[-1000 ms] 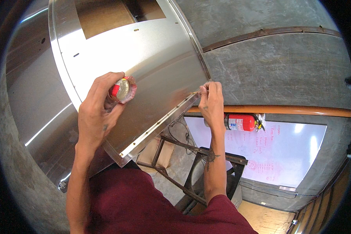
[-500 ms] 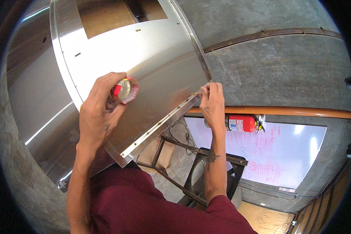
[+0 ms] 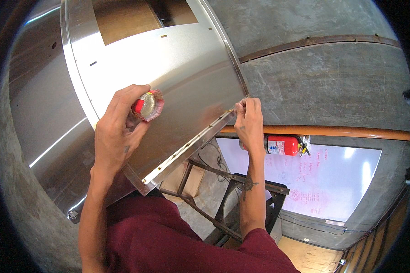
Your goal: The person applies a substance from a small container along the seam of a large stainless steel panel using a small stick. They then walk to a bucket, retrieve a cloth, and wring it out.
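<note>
Presently, findings as follows.
Left hand (image 3: 116,132): centre-left of the frame, clenched around a small round container (image 3: 146,105) with a red body and a clear lid, held against the sheet face.
Right hand (image 3: 248,122): just right of centre, fingertips (image 3: 239,108) pinched at the sheet's lower right corner; what they pinch is too small to tell.
Metal sheet (image 3: 177,68): large, shiny, filling the upper left and centre; flanged lower edge (image 3: 187,146) with a row of small holes runs diagonally between the hands.
Surroundings: red fire extinguisher (image 3: 281,144) right of centre, dark metal frame (image 3: 228,195) lower centre, whiteboard (image 3: 332,177) lower right.
</note>
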The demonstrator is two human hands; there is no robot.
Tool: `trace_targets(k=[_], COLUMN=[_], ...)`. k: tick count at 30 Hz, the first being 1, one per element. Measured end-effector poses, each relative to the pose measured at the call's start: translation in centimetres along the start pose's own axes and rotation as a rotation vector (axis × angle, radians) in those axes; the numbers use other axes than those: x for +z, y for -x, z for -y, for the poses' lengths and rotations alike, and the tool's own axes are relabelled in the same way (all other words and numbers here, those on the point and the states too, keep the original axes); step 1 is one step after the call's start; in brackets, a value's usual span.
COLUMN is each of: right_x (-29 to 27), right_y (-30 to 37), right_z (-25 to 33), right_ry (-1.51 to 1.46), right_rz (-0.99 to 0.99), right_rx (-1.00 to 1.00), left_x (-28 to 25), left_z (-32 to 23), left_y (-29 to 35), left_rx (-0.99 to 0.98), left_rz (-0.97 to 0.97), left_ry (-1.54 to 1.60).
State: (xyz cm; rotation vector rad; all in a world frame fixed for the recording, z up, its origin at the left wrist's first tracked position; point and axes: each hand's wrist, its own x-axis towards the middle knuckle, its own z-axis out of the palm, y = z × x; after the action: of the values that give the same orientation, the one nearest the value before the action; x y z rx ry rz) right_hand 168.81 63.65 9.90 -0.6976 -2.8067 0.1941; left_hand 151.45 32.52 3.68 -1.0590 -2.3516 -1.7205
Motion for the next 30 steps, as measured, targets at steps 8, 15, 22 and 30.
trace_targets(k=[8,15,22,30], right_x=[-1.3,-2.2,0.9,3.2], right_y=[0.2,1.4,1.2,0.6], right_z=[0.8,10.3,17.2,18.3], right_ry=[-0.165,-0.439,-0.502,-0.558], right_rz=[-0.127,-0.208,-0.220,-0.183], right_rx=[0.081,0.023,-0.222,-0.196], left_x=[-0.2,-0.3,-0.2,-0.3], left_z=[-0.4,-0.5,0.0,-0.3], left_y=[0.2,0.0,-0.1,-0.1], left_rx=[-0.096,-0.074,-0.010,-0.016], left_rz=[0.031,0.021,-0.006,-0.002], left_ry=[0.109,0.082,0.052,0.036])
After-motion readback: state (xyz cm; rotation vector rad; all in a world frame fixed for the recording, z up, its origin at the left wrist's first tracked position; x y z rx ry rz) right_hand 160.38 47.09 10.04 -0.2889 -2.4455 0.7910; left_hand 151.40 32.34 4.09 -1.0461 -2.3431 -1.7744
